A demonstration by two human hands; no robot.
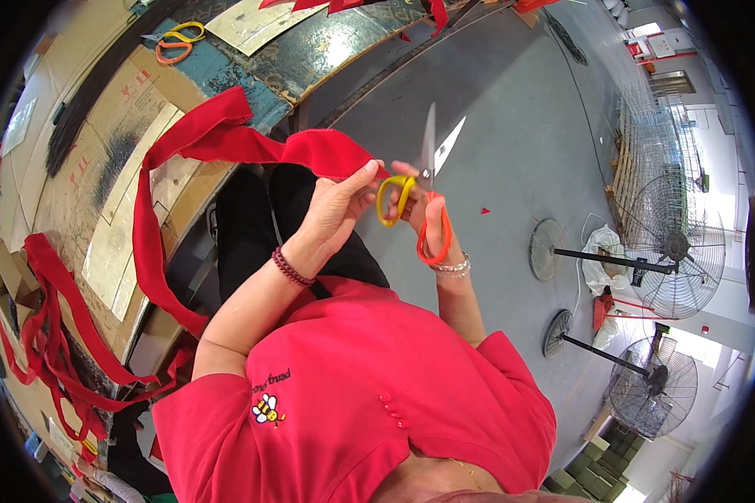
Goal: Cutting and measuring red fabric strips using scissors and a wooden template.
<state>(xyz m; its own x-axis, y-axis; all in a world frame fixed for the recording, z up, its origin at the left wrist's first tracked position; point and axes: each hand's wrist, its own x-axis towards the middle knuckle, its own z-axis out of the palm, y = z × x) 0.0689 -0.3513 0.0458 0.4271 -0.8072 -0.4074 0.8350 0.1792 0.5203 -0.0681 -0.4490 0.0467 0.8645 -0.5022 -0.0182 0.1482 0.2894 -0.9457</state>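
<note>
My left hand (pixel 341 201) pinches the end of a long red fabric strip (pixel 323 152) between thumb and fingers. From there the strip loops left over the table and hangs down near my left elbow. Close beside it, my right hand (pixel 419 214) has its fingers through the handles of a pair of scissors (pixel 426 178), one handle yellow and the other orange. The blades are spread apart and point away from me, over the floor. They are clear of the strip, and my right fingers look slightly blurred.
Cardboard (pixel 155 92) covers the worktable at left, where more red strips (pixel 50 335) lie tangled. A second pair of scissors (pixel 173 59) rests at the table's far end, near a pale sheet (pixel 256 25). Two standing fans (pixel 675 245) are at right. A small red scrap (pixel 485 211) lies on the floor.
</note>
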